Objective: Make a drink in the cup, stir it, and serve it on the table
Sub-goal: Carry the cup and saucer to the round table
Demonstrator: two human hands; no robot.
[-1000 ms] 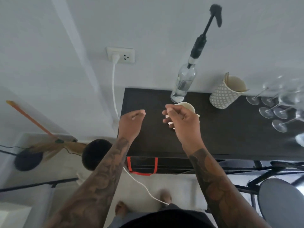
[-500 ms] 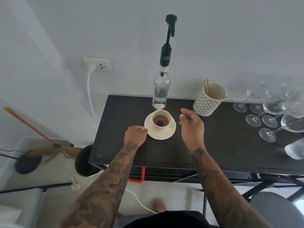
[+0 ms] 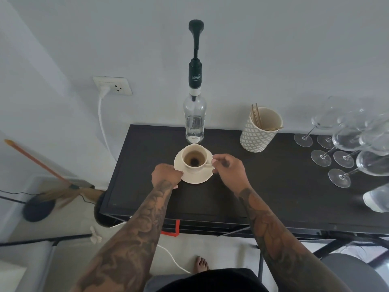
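A cream cup [image 3: 194, 158] with a thin brown drink and a dark spot at its bottom stands on a cream saucer [image 3: 194, 177] on the black table [image 3: 273, 186]. My left hand [image 3: 166, 173] pinches the saucer's left rim. My right hand [image 3: 228, 168] curls at the saucer's right edge, its fingertips at the cup's handle. A clear bottle with a tall black pump [image 3: 194, 119] stands just behind the cup.
A patterned white holder with wooden sticks [image 3: 261, 129] sits right of the bottle. Several stemmed glasses [image 3: 347, 152] crowd the table's right end, with a clear container [image 3: 376, 200] nearer. A wall socket and white cable [image 3: 105, 106] are left; a broom [image 3: 48, 171] leans below.
The cup and saucer came into plain view on the table. My left hand reached the saucer's rim and my right hand moved left to the cup's handle.
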